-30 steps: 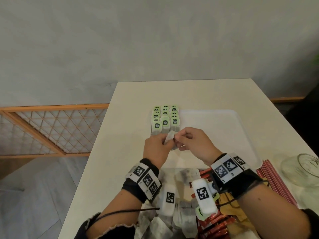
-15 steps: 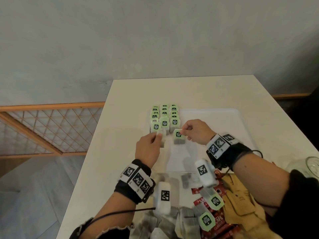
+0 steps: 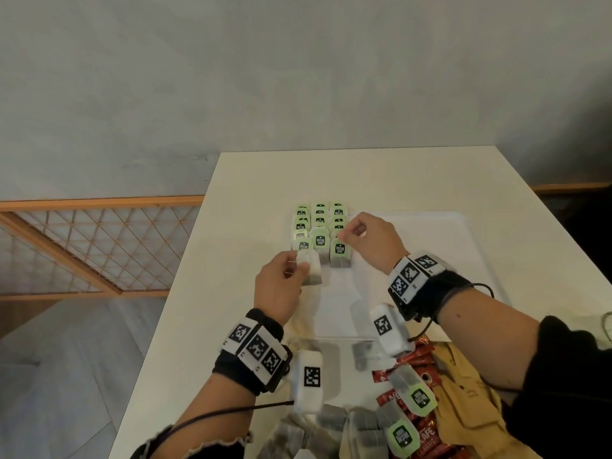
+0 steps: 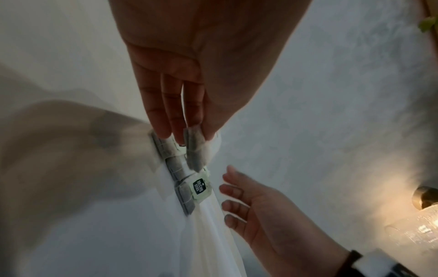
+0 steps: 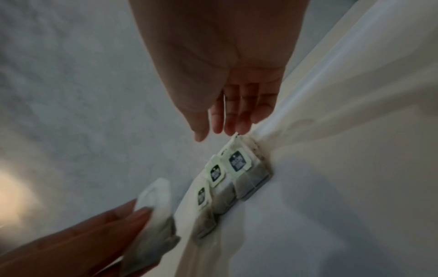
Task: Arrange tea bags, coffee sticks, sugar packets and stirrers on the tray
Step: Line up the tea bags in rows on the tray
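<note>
Tea bags with green tags (image 3: 319, 223) lie in three columns at the left end of the white tray (image 3: 414, 246). My left hand (image 3: 298, 265) pinches a further tea bag (image 3: 311, 270) just in front of the left column; the left wrist view shows that bag (image 4: 195, 150) between thumb and fingers (image 4: 166, 121). My right hand (image 3: 347, 235) hovers over the front bag of the right column (image 3: 339, 255). Its fingers are straight, and the fingertips (image 5: 233, 129) just touch that bag's tag (image 5: 237, 161) without holding it.
At the near table edge lies a pile of loose tea bags (image 3: 347, 429), with red coffee sticks (image 3: 410, 366) and tan packets (image 3: 463, 392) to its right. The table's left edge (image 3: 185, 276) drops off just left of my left hand.
Both hands moved from the tray's front up to the columns. The right hand laid a green-tagged bag at the front of the right column and let go. The left hand still holds its bag.
</note>
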Action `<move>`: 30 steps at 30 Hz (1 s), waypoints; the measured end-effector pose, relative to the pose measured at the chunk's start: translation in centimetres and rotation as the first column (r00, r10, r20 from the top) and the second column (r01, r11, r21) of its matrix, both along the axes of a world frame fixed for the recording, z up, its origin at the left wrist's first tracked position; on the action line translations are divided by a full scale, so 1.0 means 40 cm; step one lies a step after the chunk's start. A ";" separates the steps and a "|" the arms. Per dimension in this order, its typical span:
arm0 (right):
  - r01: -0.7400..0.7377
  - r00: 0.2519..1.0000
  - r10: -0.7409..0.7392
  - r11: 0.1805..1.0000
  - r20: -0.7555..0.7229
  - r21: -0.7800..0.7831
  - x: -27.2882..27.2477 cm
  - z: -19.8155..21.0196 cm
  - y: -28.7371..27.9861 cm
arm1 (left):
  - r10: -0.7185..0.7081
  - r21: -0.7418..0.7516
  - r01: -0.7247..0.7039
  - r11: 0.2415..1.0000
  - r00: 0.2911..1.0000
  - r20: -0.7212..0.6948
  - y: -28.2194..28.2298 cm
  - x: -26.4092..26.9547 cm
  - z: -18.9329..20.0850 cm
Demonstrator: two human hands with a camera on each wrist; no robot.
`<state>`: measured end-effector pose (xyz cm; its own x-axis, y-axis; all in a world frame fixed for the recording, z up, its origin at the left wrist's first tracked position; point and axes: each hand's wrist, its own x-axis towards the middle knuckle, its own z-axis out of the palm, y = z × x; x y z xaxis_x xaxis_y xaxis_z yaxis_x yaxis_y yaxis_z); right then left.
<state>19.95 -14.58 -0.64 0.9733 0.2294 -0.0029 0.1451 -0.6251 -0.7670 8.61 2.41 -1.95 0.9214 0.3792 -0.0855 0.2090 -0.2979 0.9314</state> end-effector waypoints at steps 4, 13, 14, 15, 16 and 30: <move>-0.165 0.983 0.173 0.977 -0.057 0.133 -0.050 0.053 0.014 | -0.022 0.018 0.022 1.000 0.999 0.032 -0.015 0.007 0.013; -0.124 0.991 0.129 0.986 -0.040 0.109 -0.098 0.075 0.030 | -0.061 0.368 0.062 0.928 0.998 -0.015 -0.057 -0.005 0.065; -0.132 0.990 0.135 0.987 -0.032 0.094 -0.102 0.078 0.034 | -0.091 0.365 0.101 0.926 0.995 -0.044 -0.063 -0.008 0.068; -0.147 0.989 0.149 0.986 -0.024 0.078 -0.107 0.079 0.038 | -0.109 0.360 0.125 0.925 0.992 -0.065 -0.068 -0.010 0.073; -0.166 0.986 0.168 0.983 -0.024 0.075 -0.111 0.081 0.042 | -0.118 0.363 0.139 0.922 0.990 -0.078 -0.072 -0.008 0.073; -0.323 0.937 0.310 0.944 -0.163 -0.061 -0.083 0.010 0.023 | -0.114 0.395 0.180 0.901 0.976 -0.185 -0.004 0.030 0.029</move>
